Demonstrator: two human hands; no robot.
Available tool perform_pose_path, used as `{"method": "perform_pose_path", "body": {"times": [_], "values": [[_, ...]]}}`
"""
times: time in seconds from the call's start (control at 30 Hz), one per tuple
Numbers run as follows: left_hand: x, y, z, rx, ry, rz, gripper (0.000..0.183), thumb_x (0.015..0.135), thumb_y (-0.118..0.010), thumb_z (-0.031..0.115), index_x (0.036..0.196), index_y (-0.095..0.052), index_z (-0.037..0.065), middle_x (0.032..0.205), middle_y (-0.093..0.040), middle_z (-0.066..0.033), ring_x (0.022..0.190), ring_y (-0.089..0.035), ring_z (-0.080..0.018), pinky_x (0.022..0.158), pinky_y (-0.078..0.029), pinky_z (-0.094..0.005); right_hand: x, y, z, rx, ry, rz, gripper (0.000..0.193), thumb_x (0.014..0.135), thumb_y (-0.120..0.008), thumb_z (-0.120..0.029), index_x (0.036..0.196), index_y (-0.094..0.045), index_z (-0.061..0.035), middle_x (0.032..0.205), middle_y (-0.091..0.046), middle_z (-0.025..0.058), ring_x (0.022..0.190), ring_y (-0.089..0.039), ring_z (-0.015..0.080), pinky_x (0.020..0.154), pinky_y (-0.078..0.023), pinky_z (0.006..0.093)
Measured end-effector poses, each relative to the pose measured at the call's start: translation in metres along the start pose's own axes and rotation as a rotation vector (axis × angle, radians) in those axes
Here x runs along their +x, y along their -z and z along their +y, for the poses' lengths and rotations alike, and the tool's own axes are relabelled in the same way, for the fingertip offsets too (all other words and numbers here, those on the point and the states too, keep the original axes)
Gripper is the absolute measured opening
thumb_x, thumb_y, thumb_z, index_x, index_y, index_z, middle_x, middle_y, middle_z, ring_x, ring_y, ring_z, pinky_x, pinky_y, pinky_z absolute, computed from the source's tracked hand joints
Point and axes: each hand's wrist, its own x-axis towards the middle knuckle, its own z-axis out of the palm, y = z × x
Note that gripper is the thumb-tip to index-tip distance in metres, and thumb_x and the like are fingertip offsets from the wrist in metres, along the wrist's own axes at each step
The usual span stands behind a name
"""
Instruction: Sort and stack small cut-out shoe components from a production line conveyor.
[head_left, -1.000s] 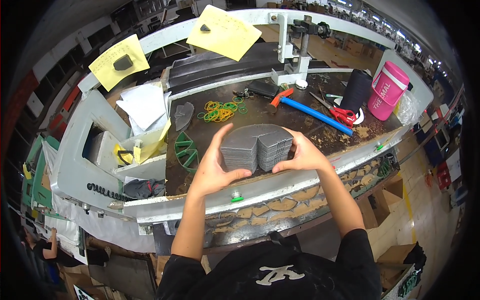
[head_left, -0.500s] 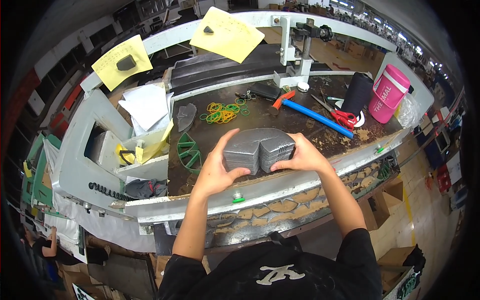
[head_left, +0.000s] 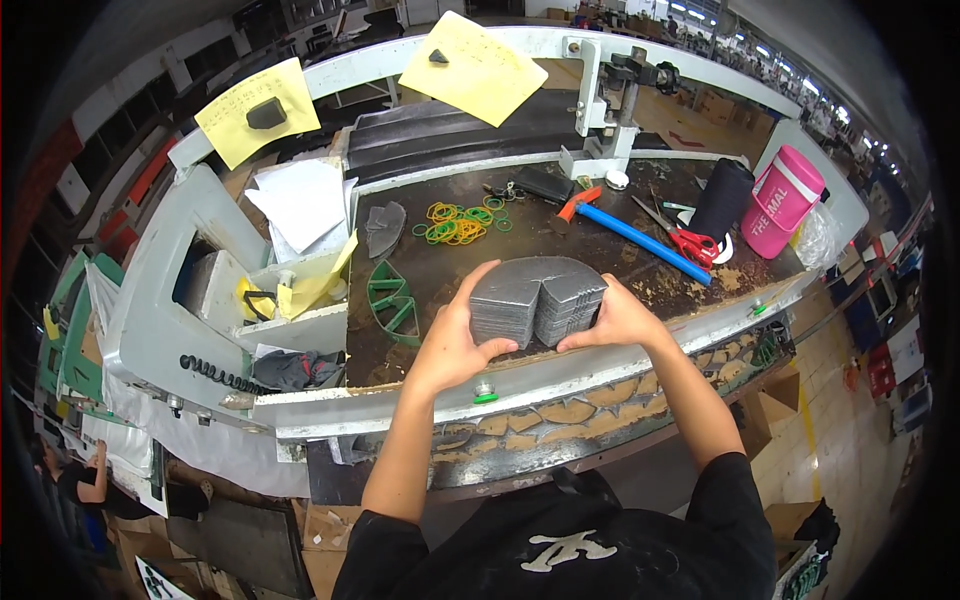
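Observation:
A thick stack of dark grey cut sheet pieces (head_left: 505, 312) stands on the bench near its front edge. Its outline is rounded at the back, and a V-shaped notch splits the front. My left hand (head_left: 450, 338) wraps the stack's left side, thumb on the front face. On the opposite side my right hand (head_left: 625, 318) grips it the same way, its thumb near the notch. Part of the fingers of both hands is hidden behind the stack. Left of it lies a green frame-like cutting die (head_left: 393, 305), and beyond are green and yellow rubber bands (head_left: 460, 225).
A hammer with a blue handle (head_left: 640, 241), red-handled scissors (head_left: 692, 245), a black thread cone (head_left: 722, 200) and a pink jug (head_left: 784, 205) lie or stand to the right. Grey scraps (head_left: 384, 230) sit at left. A metal clamp post (head_left: 620, 120) rises behind.
The whole view has shifted slightly, so things appear a little farther right. Both hands keep their hold on the stack, which shows little movement on the bench.

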Motion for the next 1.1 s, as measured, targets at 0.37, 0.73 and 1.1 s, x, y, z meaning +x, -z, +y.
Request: {"method": "perform_pose_path", "body": {"times": [0.37,0.73,1.1], "values": [[0.001,-0.003,0.015,0.123,0.032,0.013,0.109,0.07,-0.095,0.0,0.162,-0.039,0.016,0.131,-0.072,-0.0249,0.126,-0.069,-0.0421,0.106,-0.054,-0.045,-0.005,-0.002,0.008,0.058,0.003,0.05,0.064,0.069,-0.101,-0.018,0.121,-0.072,0.0029,0.112,-0.08,0.0162,0.1,-0.076,0.0212,0.095,-0.058,0.0367],[0.004,-0.04,0.013,0.12,0.057,0.1,0.106,0.07,-0.096,0.004,0.16,-0.04,0.014,0.13,-0.073,-0.0241,0.125,-0.069,-0.0422,0.104,-0.054,-0.0443,-0.013,0.027,0.024,0.048,0.032,0.019,0.064,0.069,-0.101,-0.021,0.121,-0.072,0.0031,0.11,-0.08,0.0168,0.1,-0.076,0.0224,0.095,-0.058,0.0376],[0.025,-0.072,-0.003,-0.009,0.062,0.148,0.114,0.064,-0.097,-0.005,0.16,-0.037,0.003,0.149,-0.06,-0.017,0.138,-0.059,-0.0261,0.116,-0.048,-0.04,-0.016,0.063,0.045,0.037,0.121,-0.035,0.075,0.068,-0.098,-0.021,0.133,-0.066,0.0017,0.12,-0.077,0.0228,0.115,-0.074,0.0372,0.101,-0.057,0.0433]]}}
